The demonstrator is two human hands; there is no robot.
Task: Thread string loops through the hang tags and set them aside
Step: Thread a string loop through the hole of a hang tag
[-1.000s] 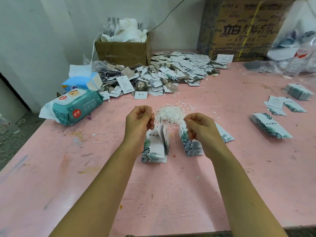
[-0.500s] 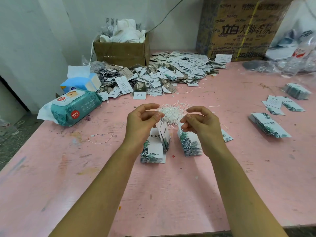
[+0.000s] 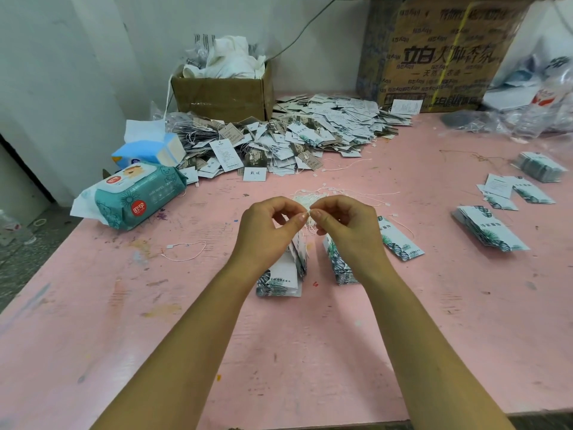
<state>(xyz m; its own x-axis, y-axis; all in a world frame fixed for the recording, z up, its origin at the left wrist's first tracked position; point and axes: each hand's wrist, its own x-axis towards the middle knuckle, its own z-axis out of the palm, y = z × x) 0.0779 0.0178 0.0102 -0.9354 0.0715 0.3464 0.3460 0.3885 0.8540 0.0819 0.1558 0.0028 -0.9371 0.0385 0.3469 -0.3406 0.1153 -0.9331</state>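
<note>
My left hand (image 3: 269,228) and my right hand (image 3: 347,225) meet fingertip to fingertip over the middle of the pink table (image 3: 279,352), both pinching a white string loop (image 3: 308,240). The string runs down to a hang tag with green leaf print (image 3: 299,252), which stands tilted under my left hand. A stack of the same tags (image 3: 279,282) lies below it, and a second stack (image 3: 339,265) lies under my right wrist. A tangle of white string loops (image 3: 310,197) sits just behind my fingers.
A big heap of strung tags (image 3: 294,138) covers the back of the table before a small carton (image 3: 220,97). Wet wipes (image 3: 139,197) and tissues (image 3: 148,150) lie at left. More tag stacks (image 3: 490,231) lie at right. A loose string (image 3: 186,252) lies left of my hands.
My hands have come together from apart, so that the thumbs and forefingers now meet. The tag under my left hand has lifted off its stack with the string through it.
</note>
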